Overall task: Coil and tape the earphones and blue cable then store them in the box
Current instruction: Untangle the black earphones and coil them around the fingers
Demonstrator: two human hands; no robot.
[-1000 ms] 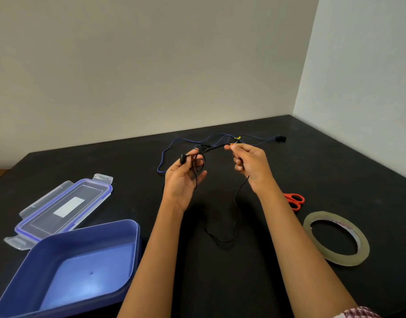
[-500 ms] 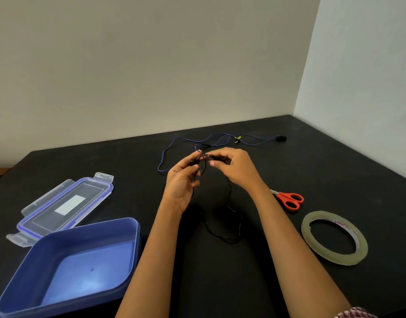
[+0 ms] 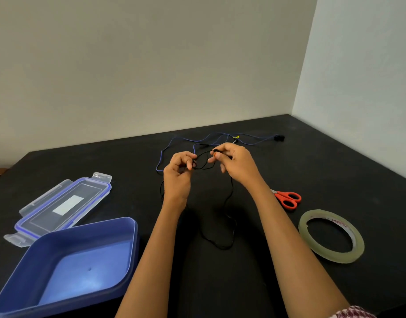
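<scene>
Black table [image 3: 335, 171] | left hand [image 3: 177, 177], right hand [image 3: 237, 164] pinch earphones [image 3: 231, 190] | blue cable [image 3: 159, 160] behind

Your left hand [image 3: 177, 174] and right hand [image 3: 235, 162] pinch black earphones [image 3: 229, 198] above desk [image 3: 335, 161]; blue cable [image 3: 174, 141] behind, box [image 3: 82, 230] at left.

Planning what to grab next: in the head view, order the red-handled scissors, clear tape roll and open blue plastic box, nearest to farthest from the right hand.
1. Red-handled scissors, just right of the right hand's wrist.
2. Clear tape roll, farther right and nearer the person.
3. Open blue plastic box, far across on the left.
</scene>
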